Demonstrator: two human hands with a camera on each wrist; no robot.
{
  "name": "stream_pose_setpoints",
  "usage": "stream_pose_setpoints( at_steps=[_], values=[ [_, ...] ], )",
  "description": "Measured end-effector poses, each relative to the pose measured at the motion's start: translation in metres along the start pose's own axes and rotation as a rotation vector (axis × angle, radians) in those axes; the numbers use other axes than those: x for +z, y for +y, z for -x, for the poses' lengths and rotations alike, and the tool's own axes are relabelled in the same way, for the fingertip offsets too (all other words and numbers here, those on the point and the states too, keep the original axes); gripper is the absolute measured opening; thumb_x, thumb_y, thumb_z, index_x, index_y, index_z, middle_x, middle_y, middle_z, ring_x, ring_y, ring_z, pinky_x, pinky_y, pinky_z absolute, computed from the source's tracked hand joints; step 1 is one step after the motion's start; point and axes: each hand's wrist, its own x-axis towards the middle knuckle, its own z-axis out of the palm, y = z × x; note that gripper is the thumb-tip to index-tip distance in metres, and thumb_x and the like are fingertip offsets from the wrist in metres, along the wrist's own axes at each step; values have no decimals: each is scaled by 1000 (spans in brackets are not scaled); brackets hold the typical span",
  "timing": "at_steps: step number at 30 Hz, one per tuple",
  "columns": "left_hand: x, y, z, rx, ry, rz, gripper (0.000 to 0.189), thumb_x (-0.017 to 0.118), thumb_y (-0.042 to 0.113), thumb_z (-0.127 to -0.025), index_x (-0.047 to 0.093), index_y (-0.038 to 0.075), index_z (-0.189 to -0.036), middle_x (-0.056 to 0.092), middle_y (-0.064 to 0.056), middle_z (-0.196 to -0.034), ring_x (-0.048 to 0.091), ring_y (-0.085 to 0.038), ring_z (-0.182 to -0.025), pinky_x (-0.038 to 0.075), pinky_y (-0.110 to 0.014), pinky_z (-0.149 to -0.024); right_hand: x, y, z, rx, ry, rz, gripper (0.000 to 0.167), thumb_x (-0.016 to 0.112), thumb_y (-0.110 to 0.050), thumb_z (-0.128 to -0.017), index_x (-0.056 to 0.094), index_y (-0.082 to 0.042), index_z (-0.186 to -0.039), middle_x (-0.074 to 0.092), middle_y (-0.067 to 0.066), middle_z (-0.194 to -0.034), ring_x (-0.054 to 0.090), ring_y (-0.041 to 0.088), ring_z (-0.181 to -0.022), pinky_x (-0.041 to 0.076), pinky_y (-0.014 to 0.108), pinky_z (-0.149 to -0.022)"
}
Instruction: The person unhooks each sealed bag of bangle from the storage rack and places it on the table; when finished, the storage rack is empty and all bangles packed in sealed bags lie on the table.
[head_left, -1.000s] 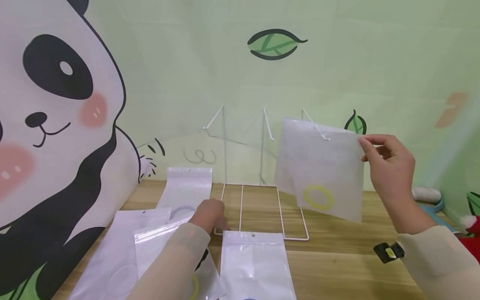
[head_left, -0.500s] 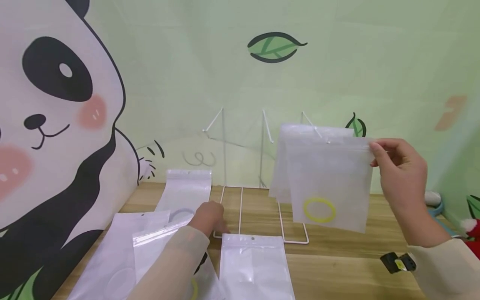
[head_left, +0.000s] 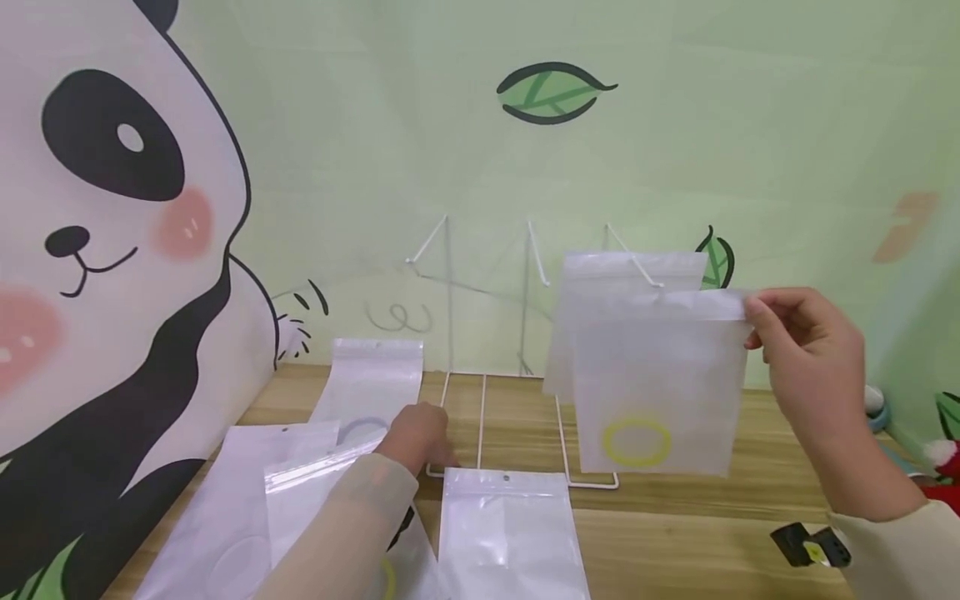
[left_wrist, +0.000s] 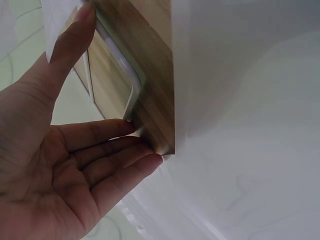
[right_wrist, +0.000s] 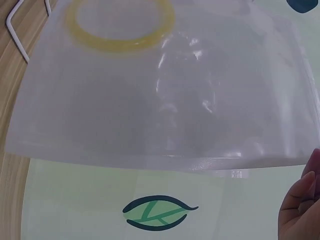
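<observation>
My right hand (head_left: 813, 358) pinches the top right corner of a clear zip bag (head_left: 660, 375) with a yellow ring (head_left: 636, 419) inside. The bag hangs upright, its top edge right by the tip of the right hook (head_left: 636, 258) on a white wire rack (head_left: 564, 442). Behind it, another zip bag (head_left: 592, 268) hangs at that same hook. Down at the rack's front left corner is my left hand (head_left: 418, 433). In the left wrist view its fingers (left_wrist: 95, 135) reach out straight and the thumb is spread, with the rack's bent wire between them.
Several zip bags lie on the wooden table: one (head_left: 510, 525) in front of the rack, others to the left, such as a flat bag (head_left: 247, 492). The rack's left hook (head_left: 427, 237) and middle hook (head_left: 537, 254) carry nothing. A panda-printed backdrop (head_left: 450, 125) stands behind.
My right hand has moved right and lower, drawing the bag with the yellow ring toward the hook's tip and apart from the bag behind. The left hand has stayed in place.
</observation>
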Motion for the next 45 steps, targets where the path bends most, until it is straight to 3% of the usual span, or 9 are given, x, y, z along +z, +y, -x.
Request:
stream_pose_setpoints(
  at_steps=[8,16,28,36,45],
  values=[
    [0,0,0,-5,0,-7,48,88,43,-69,69,3,-87,68,-12,-91,65,-29,-89,54,-40,-85,-5,-1,9,-51,-97,-14,13,64,-22,-98,66,-10,-104,60,-7,-82,56,8,-68,44,14,-59],
    [1,0,1,-4,-3,-10,47,87,43,-70,67,3,-86,67,-11,-87,63,-27,-85,53,-40,-84,-11,-5,23,-96,-258,-23,10,61,-17,-100,64,-7,-100,62,-4,-78,57,10,-68,48,14,-61],
    [0,1,0,-10,-25,6,44,85,43,-73,66,4,-83,67,-8,-85,61,-24,-81,53,-40,-83,-20,-10,45,-40,-406,-46,8,61,-15,-99,65,-8,-102,63,-1,-77,56,13,-67,51,18,-62],
    [2,-5,0,-13,-41,23,43,85,42,-74,64,5,-80,65,-8,-83,61,-25,-82,52,-41,-85,-18,-8,52,-5,-552,-64,7,59,-12,-100,65,-10,-100,59,1,-73,54,17,-65,49,24,-60],
    [1,-2,-2,6,-46,18,44,86,43,-73,63,5,-78,66,-8,-83,62,-26,-82,53,-41,-85,-14,9,52,73,-565,-44,9,58,-18,-101,64,-11,-99,56,0,-68,53,17,-62,48,24,-57]
  ],
)
